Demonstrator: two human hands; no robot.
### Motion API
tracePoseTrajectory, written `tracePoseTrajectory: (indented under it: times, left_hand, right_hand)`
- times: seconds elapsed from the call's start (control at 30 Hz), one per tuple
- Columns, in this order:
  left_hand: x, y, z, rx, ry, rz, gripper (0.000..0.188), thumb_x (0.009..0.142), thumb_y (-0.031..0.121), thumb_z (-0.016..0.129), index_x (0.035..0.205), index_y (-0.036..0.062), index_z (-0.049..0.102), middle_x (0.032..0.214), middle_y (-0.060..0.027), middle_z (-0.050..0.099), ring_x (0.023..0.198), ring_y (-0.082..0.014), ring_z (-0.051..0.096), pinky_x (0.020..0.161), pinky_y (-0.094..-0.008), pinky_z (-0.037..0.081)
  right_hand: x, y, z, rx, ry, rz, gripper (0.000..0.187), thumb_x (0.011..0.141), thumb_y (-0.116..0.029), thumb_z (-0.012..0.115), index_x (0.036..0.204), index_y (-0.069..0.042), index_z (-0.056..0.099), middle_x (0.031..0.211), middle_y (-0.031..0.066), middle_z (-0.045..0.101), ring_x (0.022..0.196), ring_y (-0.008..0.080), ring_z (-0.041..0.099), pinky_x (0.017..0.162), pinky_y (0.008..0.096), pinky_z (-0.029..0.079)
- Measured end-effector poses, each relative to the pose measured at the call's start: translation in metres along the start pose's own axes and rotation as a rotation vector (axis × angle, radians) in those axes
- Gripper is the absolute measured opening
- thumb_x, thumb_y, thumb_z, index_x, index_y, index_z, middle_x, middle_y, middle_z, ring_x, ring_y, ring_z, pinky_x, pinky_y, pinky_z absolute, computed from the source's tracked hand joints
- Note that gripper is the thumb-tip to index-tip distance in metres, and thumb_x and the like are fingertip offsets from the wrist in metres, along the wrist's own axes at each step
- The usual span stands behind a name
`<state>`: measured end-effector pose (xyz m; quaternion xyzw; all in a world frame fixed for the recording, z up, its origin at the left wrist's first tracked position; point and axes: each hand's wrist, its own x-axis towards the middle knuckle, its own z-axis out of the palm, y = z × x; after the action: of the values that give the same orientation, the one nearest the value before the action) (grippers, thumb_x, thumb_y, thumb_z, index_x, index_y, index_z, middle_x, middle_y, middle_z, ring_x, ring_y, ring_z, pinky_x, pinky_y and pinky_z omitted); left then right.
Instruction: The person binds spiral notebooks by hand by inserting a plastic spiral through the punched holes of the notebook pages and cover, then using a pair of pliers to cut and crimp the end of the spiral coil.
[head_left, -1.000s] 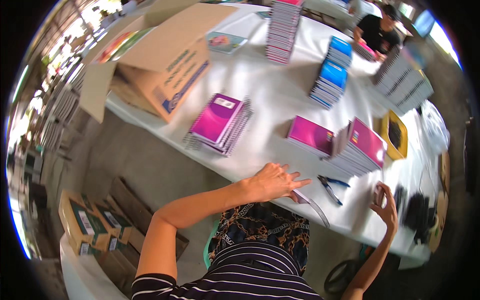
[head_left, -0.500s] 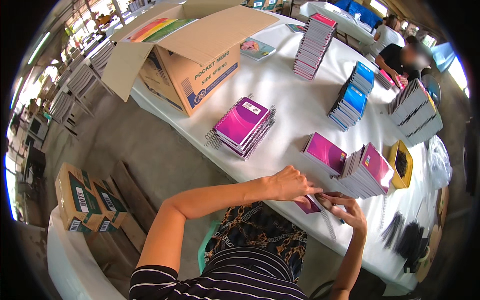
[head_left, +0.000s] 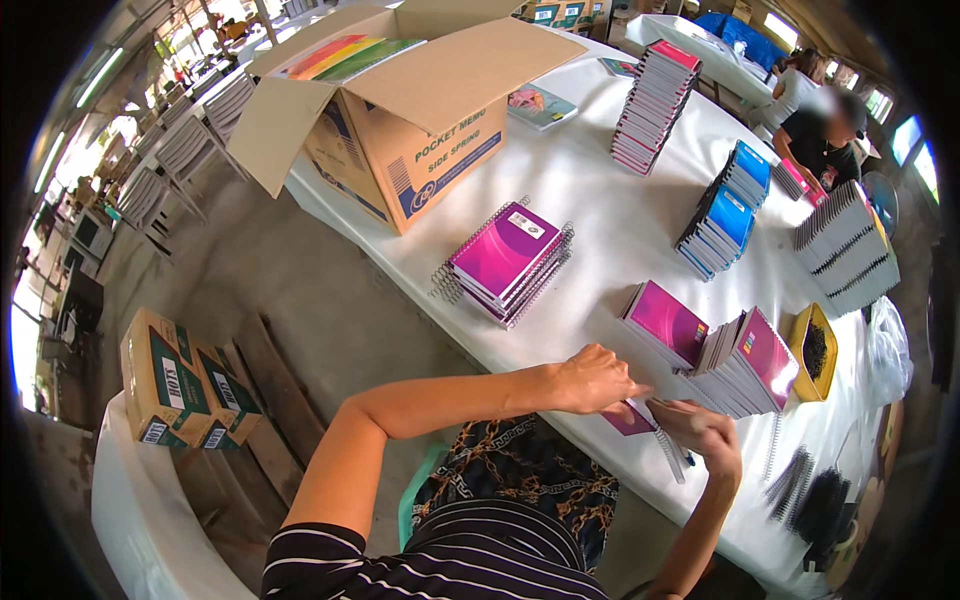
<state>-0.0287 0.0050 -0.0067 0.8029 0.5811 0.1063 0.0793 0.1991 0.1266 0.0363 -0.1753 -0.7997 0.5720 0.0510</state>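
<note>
A purple notebook point(head_left: 626, 418) lies at the near table edge, partly hidden by my hands. A thin wire spiral coil point(head_left: 668, 455) runs along its right side and sticks out past its lower end. Bent over the notebook's upper part, my left hand point(head_left: 597, 380) is closed with its fingertips pressed there. My right hand point(head_left: 702, 432) curls beside the coil, smeared by motion. A small dark blue tip shows below it; what it holds is mostly hidden. Just beyond stand purple notebooks without visible coils point(head_left: 745, 365), and further left a stack of coiled purple notebooks point(head_left: 505, 250).
An open cardboard box point(head_left: 400, 165) stands at the far left of the table. Blue notebooks point(head_left: 722, 215), a tall red-covered stack point(head_left: 655, 105) and a grey-white stack point(head_left: 848, 250) stand beyond. At right are a yellow tray point(head_left: 812, 350) and loose black coils point(head_left: 822, 500). A person point(head_left: 822, 140) sits across.
The view has shifted, moving the scene slightly right and down. My right hand has turned and blurred beside the coil; my left hand stays on the notebook.
</note>
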Motion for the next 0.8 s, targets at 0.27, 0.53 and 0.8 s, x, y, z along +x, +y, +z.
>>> tracePoseTrajectory:
  times: [0.27,0.53,0.8]
  left_hand:
    - [0.002,0.005,-0.016,-0.062,-0.091,-0.067,0.073,0.086,0.057,0.063,0.145,0.0173,0.046,0.085,-0.0123,0.073,0.074,-0.0333,0.071,0.061,-0.0450,0.057]
    - [-0.001,-0.002,-0.009,-0.005,0.013,-0.076,0.078,0.085,0.057,0.065,0.149,0.0185,0.042,0.091,-0.0146,0.073,0.077,-0.0311,0.073,0.067,-0.0455,0.059]
    - [-0.006,0.005,-0.023,0.001,-0.019,-0.157,0.073,0.083,0.058,0.066,0.145,0.0232,0.049,0.070,-0.0107,0.069,0.066,-0.0295,0.071,0.061,-0.0428,0.058]
  right_hand:
    - [-0.005,0.005,-0.006,0.482,-0.032,-0.291,0.056,0.089,-0.038,0.067,0.122,0.007,0.066,0.120,0.0228,0.066,0.113,0.0318,0.061,0.101,0.0399,0.044]
    - [0.007,0.004,-0.009,0.148,-0.088,-0.122,0.043,0.093,-0.027,0.062,0.121,0.006,0.066,0.118,0.0167,0.069,0.112,0.0259,0.060,0.099,0.0394,0.044]
    - [0.025,-0.002,-0.005,-0.221,-0.105,0.104,0.072,0.086,-0.051,0.065,0.118,0.013,0.065,0.120,0.0238,0.065,0.116,0.0349,0.058,0.103,0.0441,0.043]
